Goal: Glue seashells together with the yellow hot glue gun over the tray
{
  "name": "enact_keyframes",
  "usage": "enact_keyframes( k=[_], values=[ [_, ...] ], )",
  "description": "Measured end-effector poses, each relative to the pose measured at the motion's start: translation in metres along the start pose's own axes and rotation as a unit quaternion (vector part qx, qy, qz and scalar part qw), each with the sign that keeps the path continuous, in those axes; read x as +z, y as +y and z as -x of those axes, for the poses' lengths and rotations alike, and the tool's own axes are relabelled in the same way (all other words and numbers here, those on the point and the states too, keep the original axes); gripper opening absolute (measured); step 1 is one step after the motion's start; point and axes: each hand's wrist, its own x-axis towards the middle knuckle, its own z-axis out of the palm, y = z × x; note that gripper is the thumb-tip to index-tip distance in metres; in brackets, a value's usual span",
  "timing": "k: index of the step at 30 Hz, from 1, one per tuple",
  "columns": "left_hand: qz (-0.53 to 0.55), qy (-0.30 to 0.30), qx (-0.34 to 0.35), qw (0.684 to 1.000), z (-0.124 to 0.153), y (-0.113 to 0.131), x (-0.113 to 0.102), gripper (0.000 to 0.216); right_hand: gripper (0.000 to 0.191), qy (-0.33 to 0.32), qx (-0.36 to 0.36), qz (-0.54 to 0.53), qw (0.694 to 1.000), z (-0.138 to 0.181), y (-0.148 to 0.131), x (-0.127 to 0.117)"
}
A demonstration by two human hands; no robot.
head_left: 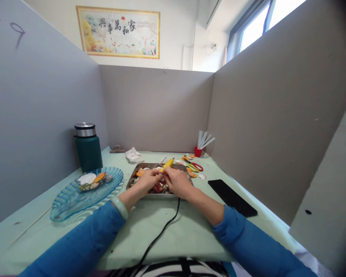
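Above a metal tray point(158, 197) my left hand point(148, 180) and my right hand point(176, 181) meet, fingertips pinched together. Whatever lies between the fingers is too small to make out. Shells and small pieces point(132, 180) fill the tray around and beneath both hands. A yellow hot glue gun point(168, 164) rests at the tray's far side, its nozzle pointing away, just beyond my fingers. From under the hands a black cord point(161, 232) runs over the near rim towards me.
Left stands a blue shell-shaped plate point(72, 207) holding shells, with a green bottle point(88, 152) behind it. Scissors point(194, 166), a red cup point(198, 152) of white sticks, crumpled tissue point(134, 155) and a black flat object point(232, 197) surround the tray. Grey partitions point(158, 107) enclose the table.
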Motion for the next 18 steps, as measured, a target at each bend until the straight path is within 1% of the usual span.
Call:
enact_keyframes(
  k=[11, 18],
  values=[
    [0.001, 0.003, -0.009, 1.000, 0.0005, 0.0007, 0.0009, 0.019, 0.014, -0.001, 0.007, 0.010, 1.000, -0.0004, -0.0023, -0.0020],
    [-0.001, 0.005, -0.004, 1.000, -0.0012, -0.0011, 0.0003, 0.018, 0.014, -0.002, 0.005, 0.010, 1.000, -0.0004, -0.0015, -0.0012]
  ],
)
